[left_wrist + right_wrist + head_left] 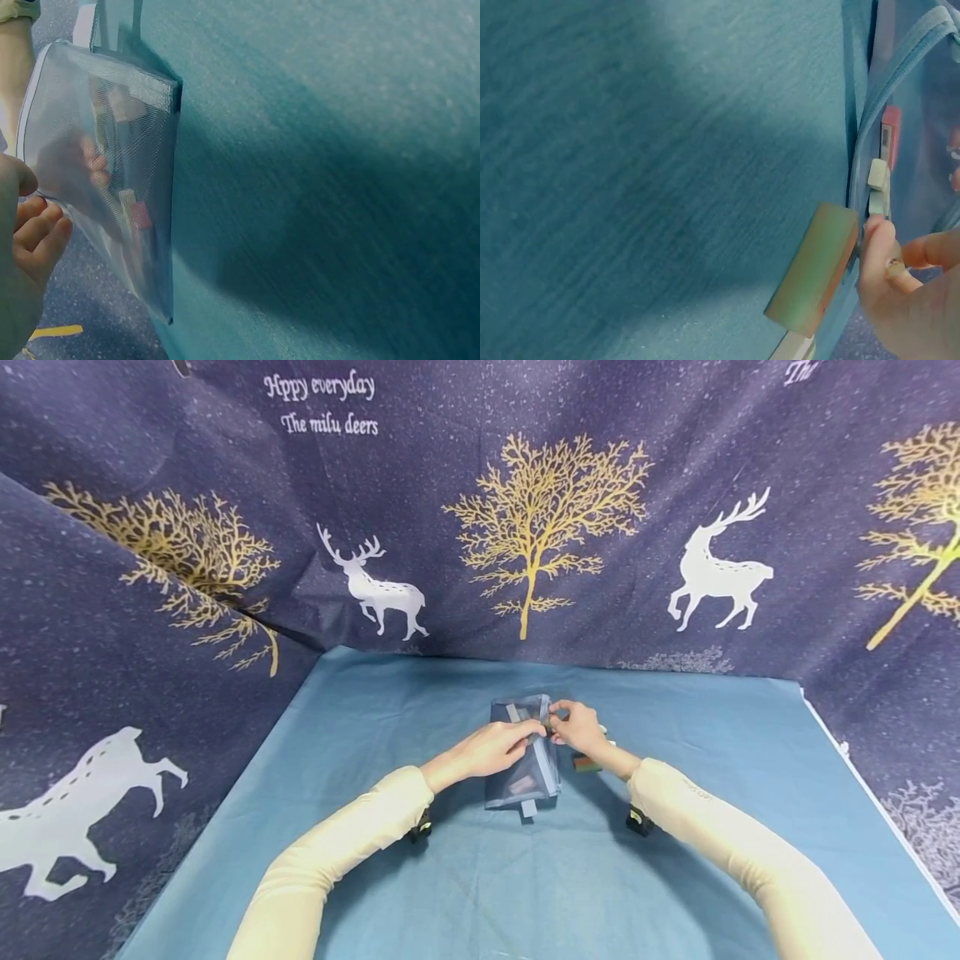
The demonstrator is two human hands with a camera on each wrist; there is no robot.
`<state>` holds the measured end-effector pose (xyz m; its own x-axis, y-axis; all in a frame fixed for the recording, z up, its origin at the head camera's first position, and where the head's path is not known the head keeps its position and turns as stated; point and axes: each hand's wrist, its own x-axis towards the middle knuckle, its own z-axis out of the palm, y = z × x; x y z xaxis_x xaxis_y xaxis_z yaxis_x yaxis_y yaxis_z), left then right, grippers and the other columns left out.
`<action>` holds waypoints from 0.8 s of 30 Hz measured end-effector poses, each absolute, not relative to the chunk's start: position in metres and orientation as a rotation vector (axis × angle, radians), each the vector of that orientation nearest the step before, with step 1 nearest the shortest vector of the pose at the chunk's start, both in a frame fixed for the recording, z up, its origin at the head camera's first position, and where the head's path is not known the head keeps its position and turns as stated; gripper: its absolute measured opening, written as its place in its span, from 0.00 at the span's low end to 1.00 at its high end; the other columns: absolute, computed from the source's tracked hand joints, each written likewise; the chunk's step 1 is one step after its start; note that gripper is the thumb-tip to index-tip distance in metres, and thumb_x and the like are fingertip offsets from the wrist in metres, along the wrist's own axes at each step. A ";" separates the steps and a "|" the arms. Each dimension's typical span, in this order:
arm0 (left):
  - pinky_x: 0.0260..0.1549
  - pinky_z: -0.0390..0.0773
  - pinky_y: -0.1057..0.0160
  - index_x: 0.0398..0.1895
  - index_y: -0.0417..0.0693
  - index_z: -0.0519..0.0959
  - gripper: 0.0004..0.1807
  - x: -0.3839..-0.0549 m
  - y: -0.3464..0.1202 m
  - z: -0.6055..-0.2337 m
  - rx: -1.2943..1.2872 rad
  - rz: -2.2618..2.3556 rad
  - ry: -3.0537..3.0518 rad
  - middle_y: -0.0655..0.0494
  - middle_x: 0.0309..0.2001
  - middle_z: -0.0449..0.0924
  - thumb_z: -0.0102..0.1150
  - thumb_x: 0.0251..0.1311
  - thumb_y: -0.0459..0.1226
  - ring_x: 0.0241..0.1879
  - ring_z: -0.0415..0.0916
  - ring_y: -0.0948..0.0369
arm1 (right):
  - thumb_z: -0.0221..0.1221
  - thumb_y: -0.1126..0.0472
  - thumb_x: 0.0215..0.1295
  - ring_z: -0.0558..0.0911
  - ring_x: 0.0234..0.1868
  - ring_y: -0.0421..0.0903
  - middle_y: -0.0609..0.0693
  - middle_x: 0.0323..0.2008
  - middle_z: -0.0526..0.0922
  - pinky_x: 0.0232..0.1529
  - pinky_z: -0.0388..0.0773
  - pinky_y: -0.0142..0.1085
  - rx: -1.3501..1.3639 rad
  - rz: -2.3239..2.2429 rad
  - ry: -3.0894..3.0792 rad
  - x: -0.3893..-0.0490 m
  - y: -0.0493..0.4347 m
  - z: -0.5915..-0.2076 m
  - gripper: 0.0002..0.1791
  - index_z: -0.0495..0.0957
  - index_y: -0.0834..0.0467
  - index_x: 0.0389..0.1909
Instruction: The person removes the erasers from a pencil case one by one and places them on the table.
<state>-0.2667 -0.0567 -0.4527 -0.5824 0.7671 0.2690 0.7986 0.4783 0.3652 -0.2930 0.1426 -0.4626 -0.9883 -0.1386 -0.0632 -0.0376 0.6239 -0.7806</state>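
A see-through mesh zip pouch (521,781) lies on the blue cloth, its zipped side spread apart. My left hand (491,750) pinches the pouch's edge between thumb and fingers; in the left wrist view, the mesh (67,120) stands lifted and slanted. Several small pieces show inside, among them a pink-and-white block (890,135) and a pale one (878,174). At the opening, my right hand (579,727) pinches a small pale piece (895,264), mostly covered by the fingers, its kind unclear. Right of the pouch lies a green-and-orange block (814,270), close to that hand.
A white piece (791,346) lies beside the green-and-orange block, partly out of view. A pale tab (528,810) sticks out at the pouch's near end. Behind the blue cloth (390,718) hangs a dark curtain (465,643) with deer and trees.
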 end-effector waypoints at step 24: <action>0.13 0.61 0.75 0.56 0.49 0.68 0.17 -0.268 -0.056 -0.453 -1.391 -0.771 -2.686 0.60 0.24 0.69 0.39 0.66 0.32 0.11 0.55 0.71 | 0.51 0.65 0.65 0.83 0.28 0.51 0.59 0.27 0.84 0.25 0.77 0.33 -0.224 -1.176 2.757 -0.293 0.151 -0.459 0.17 0.73 0.64 0.53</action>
